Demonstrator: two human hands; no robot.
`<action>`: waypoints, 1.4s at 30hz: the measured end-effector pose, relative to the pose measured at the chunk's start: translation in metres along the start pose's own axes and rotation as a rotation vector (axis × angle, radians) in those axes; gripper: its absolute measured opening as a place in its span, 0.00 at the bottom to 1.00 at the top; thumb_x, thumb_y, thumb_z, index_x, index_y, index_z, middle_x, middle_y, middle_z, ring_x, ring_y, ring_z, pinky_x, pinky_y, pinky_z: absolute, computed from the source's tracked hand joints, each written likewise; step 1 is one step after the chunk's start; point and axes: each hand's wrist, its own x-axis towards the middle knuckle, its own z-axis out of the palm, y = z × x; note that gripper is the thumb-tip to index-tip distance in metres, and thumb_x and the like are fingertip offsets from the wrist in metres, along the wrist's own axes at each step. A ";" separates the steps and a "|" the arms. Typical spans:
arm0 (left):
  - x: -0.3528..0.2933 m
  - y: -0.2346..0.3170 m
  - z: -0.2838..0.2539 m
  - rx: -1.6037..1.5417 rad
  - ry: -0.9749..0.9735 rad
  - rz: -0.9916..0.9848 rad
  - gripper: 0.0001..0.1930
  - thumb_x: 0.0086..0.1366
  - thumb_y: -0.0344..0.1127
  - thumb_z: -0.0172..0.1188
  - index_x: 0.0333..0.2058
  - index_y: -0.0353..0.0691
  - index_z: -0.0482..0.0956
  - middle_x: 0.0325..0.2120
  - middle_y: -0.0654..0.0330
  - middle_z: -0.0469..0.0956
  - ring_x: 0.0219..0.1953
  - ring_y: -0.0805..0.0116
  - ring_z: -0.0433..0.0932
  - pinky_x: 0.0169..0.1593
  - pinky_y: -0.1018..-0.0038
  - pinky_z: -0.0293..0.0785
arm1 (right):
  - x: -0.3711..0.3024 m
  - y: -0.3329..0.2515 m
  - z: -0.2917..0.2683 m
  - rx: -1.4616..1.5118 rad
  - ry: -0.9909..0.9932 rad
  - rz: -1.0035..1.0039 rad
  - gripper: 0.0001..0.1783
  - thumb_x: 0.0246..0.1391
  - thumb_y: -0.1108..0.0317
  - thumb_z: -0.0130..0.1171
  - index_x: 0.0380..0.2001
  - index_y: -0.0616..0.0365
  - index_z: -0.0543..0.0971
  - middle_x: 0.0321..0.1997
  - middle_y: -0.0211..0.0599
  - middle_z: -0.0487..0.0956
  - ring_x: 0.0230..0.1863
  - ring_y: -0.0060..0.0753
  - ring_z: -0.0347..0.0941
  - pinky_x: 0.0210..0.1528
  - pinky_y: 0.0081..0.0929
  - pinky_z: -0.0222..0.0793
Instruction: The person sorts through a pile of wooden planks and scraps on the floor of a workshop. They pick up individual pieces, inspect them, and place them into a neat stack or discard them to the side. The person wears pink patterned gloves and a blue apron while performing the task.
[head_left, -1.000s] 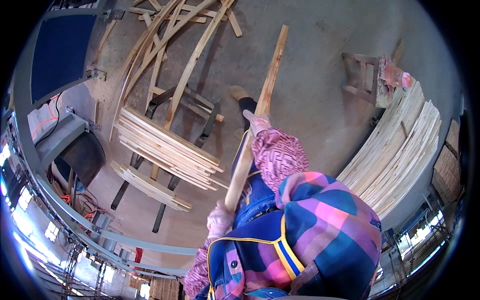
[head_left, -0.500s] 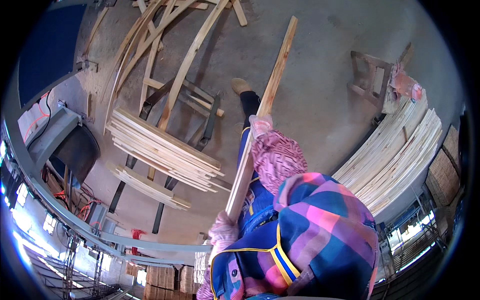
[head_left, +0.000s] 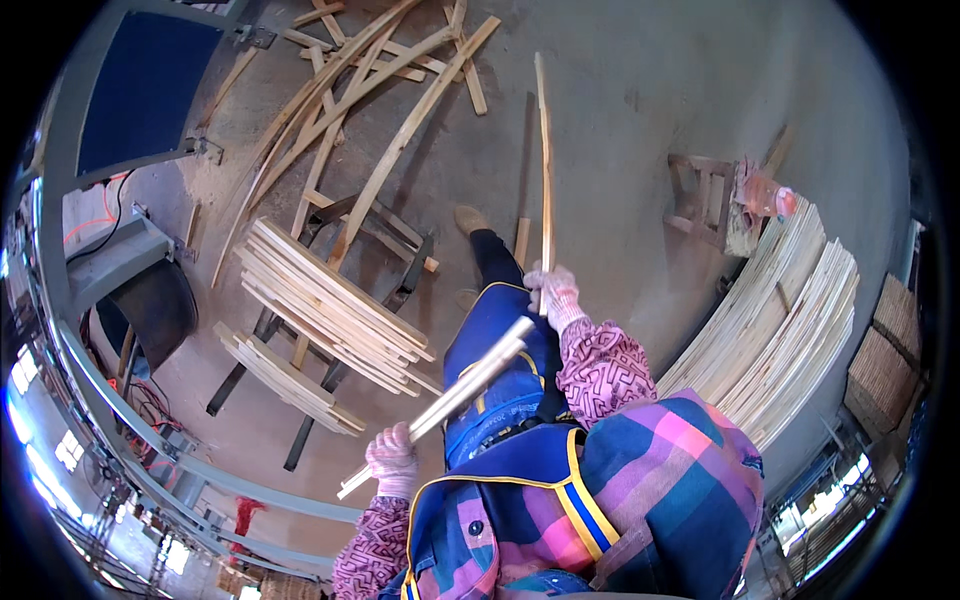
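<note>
My gloved left hand is closed around a short wooden strip that slants across my lap. The strip's upper end is near my right hand but apart from it. My gloved right hand grips a longer, narrow wooden strip, which points up and away from me. Both gloves are pale pink, with patterned pink sleeve covers above them. Left of my legs, a stack of pale wooden strips rests on a dark metal stand.
Long loose strips lie crossed at the far left. A smaller strip bundle sits near left. To the right are a large strip pile and a wooden frame. A grey machine frame stands at the left edge.
Both hands held what looked like one long strip; now each holds a separate piece. My left hand has moved left, and my right hand slightly right and down. The view has shifted.
</note>
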 end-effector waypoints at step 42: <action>0.082 0.032 -0.056 -2.556 -1.101 0.020 0.35 0.48 0.31 0.66 0.57 0.33 0.65 0.34 0.52 0.76 0.33 0.57 0.77 0.39 0.62 0.79 | -0.041 0.002 0.027 0.154 -0.639 -0.348 0.11 0.61 0.62 0.56 0.42 0.53 0.80 0.36 0.29 0.81 0.31 0.23 0.76 0.33 0.22 0.71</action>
